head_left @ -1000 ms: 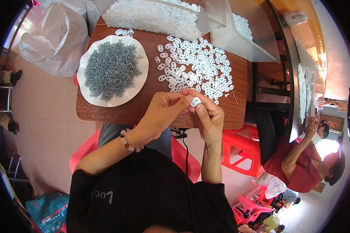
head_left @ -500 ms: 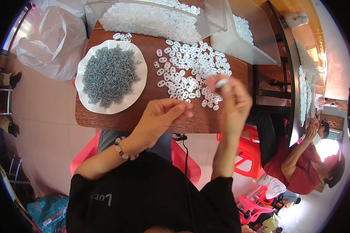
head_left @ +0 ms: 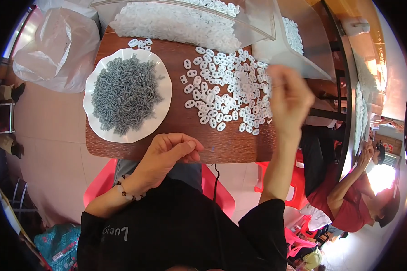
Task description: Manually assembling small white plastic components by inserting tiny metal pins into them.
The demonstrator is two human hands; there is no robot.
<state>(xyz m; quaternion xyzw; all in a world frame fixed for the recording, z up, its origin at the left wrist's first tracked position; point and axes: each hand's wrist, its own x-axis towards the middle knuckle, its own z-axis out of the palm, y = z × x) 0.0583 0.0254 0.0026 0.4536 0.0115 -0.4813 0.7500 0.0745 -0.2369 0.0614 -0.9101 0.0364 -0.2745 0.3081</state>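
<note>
My left hand [head_left: 174,152], with a beaded bracelet on its wrist, hovers by the table's near edge. Its fingers are curled and the thumb presses on them; whatever they may hold is hidden. Blurred by motion, my right hand [head_left: 290,101] is raised at the right side of the table, near the clear bins. Its fingertips are too smeared to show a grip. Between and beyond my hands lie many loose white oval pieces [head_left: 219,100] with two holes each. Left of them, a white scalloped plate [head_left: 89,97] carries a heap of small grey rod-like pieces [head_left: 126,97].
A clear bin [head_left: 257,31] full of white pieces stands at the table's far side, and a second bin [head_left: 316,65] at its right. A white plastic bag [head_left: 58,49] sits on the left. One person in red [head_left: 355,194] works at the right table.
My right hand has moved up and to the right, and the white piece seen in its fingers no longer shows. My left hand has drawn back toward me and a little left.
</note>
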